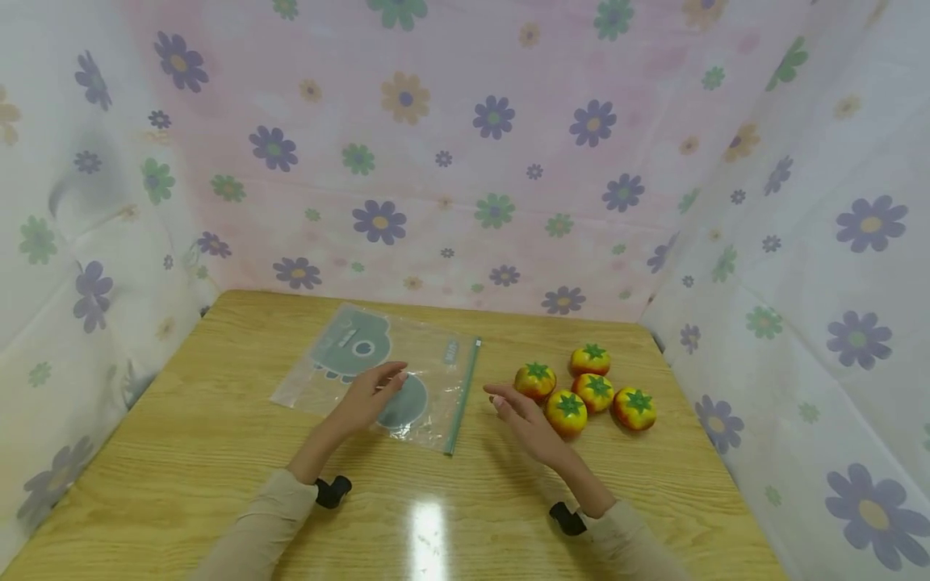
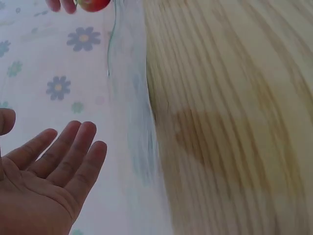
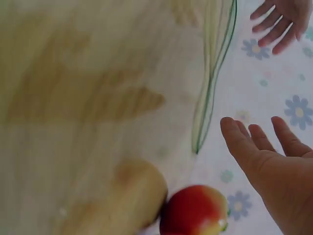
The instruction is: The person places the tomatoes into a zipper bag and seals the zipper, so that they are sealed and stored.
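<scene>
A clear zip bag (image 1: 439,395) with a grey-green cartoon print lies flat on the table, its green zip strip (image 1: 465,395) facing right. Above the bag's near part hovers my left hand (image 1: 361,403), empty, fingers loosely extended. In the left wrist view the same hand (image 2: 51,181) has its palm and spread fingers showing. To the right of the zip strip is my right hand (image 1: 536,432), holding nothing, just left of several yellow-red tomatoes (image 1: 567,414) with green star-shaped tops. The right wrist view shows this hand (image 3: 274,171) with fingers extended, apart from a red-yellow tomato (image 3: 193,210).
The wooden table (image 1: 407,516) carries the bag on its left half and the tomatoes in a cluster on its right. Flowered cloth (image 1: 450,161) hangs behind the table and along both sides. Black straps (image 1: 567,519) sit around the wrists.
</scene>
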Available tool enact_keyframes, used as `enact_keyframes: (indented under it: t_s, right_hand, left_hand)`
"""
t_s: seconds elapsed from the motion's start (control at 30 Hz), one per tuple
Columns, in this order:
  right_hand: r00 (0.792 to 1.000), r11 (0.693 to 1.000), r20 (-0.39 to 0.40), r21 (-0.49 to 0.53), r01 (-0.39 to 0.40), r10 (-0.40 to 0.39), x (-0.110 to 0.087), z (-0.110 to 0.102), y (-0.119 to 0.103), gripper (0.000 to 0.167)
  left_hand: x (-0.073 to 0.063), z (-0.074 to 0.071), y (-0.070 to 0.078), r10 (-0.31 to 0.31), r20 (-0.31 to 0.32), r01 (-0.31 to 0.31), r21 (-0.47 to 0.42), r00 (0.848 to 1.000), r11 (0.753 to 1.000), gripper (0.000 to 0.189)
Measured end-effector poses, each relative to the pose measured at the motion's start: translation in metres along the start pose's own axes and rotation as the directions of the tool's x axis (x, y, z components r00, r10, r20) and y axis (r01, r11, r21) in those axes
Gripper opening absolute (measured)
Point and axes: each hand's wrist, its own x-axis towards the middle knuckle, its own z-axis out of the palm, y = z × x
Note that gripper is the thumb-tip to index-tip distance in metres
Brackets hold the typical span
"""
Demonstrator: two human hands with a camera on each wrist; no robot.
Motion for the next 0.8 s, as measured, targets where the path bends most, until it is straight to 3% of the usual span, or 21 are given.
enact_keyframes:
  t_s: [0.17,0.3,0.4,0.6,0.8]
  right_hand:
    - [0.994,0.979,0.037,0.172,-0.11,0.105,0.005,0.011,0.002,0.052]
    - [0.984,0.926,0.043,0.332,-0.179,0.175,0.013,0.018,0.004,0.063]
    - [0.976,0.887,0.014,0.414,-0.203,0.217,0.022,0.022,0.008,0.067]
    - [0.954,0.813,-0.049,0.537,-0.224,0.295,0.037,0.022,0.013,0.06]
    - [0.94,0.742,-0.022,0.62,-0.254,0.34,0.049,0.018,0.009,0.061]
  left_hand:
    - [0.006,0.02,0.005,-0.041,0.007,0.041,-0.147,0.999,0.988,0.047]
    - [0.009,0.034,0.009,-0.068,0.03,0.073,-0.232,0.997,0.97,0.047]
    - [0.011,0.042,0.008,-0.105,0.048,0.113,-0.245,0.993,0.963,0.047]
    - [0.016,0.053,0.006,-0.145,0.047,0.153,-0.274,0.988,0.95,0.046]
    - [0.026,0.061,0.006,-0.197,0.008,0.191,-0.286,0.98,0.939,0.046]
